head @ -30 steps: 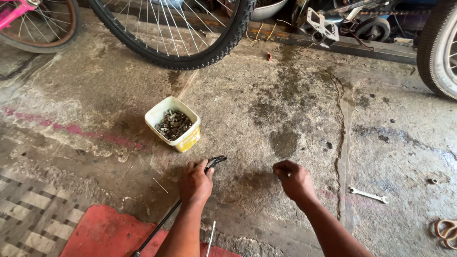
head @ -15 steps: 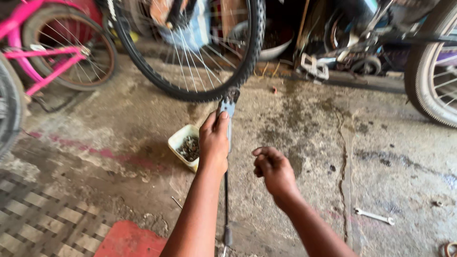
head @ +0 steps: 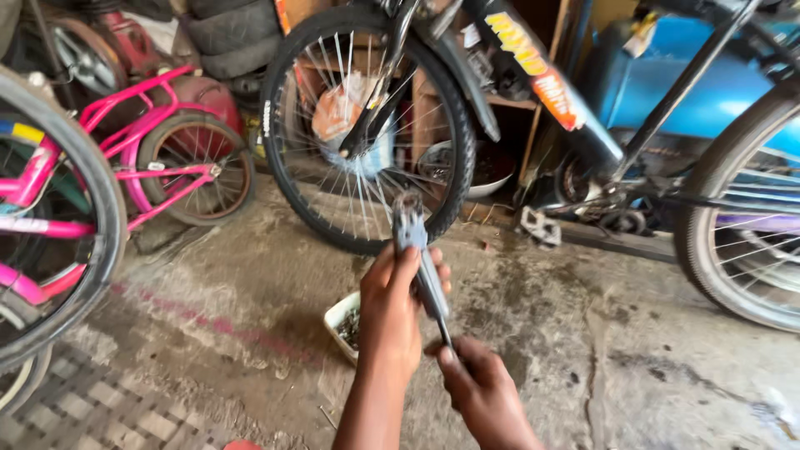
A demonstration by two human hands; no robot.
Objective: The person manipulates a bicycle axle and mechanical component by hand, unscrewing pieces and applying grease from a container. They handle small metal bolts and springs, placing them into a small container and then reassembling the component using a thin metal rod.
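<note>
Two hands are in view, both the person's own, and between them one long grey metal tool (head: 419, 262), a flat bar with a notched head at its upper end. At the far left a large bicycle wheel (head: 98, 225) is cut off by the frame. Just beyond it stands one small pink child's bicycle (head: 158, 158) with a reddish rear wheel. In the middle of the background one black-tyred spoked wheel (head: 367, 129) belongs to a dark bicycle (head: 575, 125) that runs off to the right, where a second wheel (head: 733, 225) of it shows in part.

The left hand (head: 392, 312) rises from the bottom edge with the forearm nearly upright. Its fingers are curled shut around the middle of the tool, thumb laid up along the shaft, so the head stands tilted slightly left, in front of the spoked wheel's lower rim. The right hand (head: 479, 387) sits lower and to the right, fingers bent and pinched closed on the tool's lower end.

One small cream plastic tub (head: 337, 317) rests on the stained concrete floor (head: 583, 333) just left of the left wrist, partly hidden by it. It holds dark small metal bits, too small to tell apart. Behind the spoked wheel a pale bowl (head: 483, 179) sits on the ground; its contents cannot be made out.
</note>
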